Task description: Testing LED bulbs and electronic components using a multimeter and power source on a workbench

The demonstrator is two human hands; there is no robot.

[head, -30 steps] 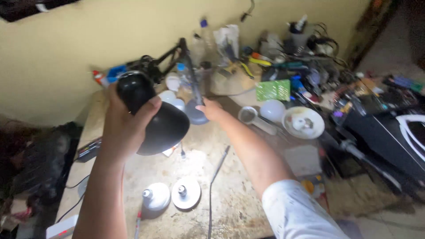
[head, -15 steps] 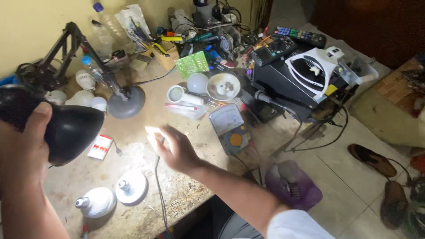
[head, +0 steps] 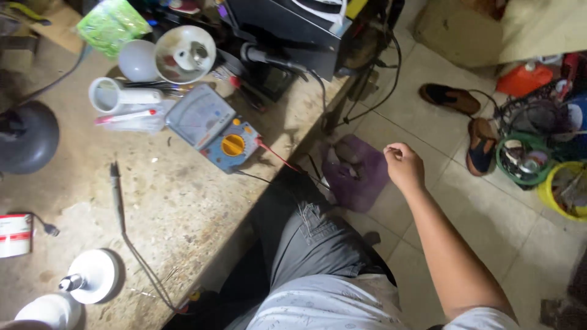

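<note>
My right hand point(head: 403, 165) hangs over the tiled floor to the right of the workbench point(head: 183, 214), its fingers curled shut, and I see nothing in it. It is just right of a purple cloth bundle point(head: 358, 171) on the floor. My left hand is out of view. On the bench lie a blue analog multimeter point(head: 214, 125) with red and black leads, a soldering iron point(head: 116, 189) with its cord, and white bulb parts point(head: 92, 275) at the near left. My grey-trousered lap point(head: 312, 244) fills the bottom centre.
A dark round lamp base point(head: 27, 137) sits at the left. A white reflector shell point(head: 184, 54), a bulb dome point(head: 137, 60) and a cup point(head: 107, 95) crowd the far bench. Two shoes point(head: 449, 98), green point(head: 526, 159) and yellow point(head: 562, 189) baskets and an orange bottle point(head: 524, 79) stand on the floor.
The view swung right and down. My right hand left the bench top and moved out over the floor. My left hand with the black lamp head went out of view.
</note>
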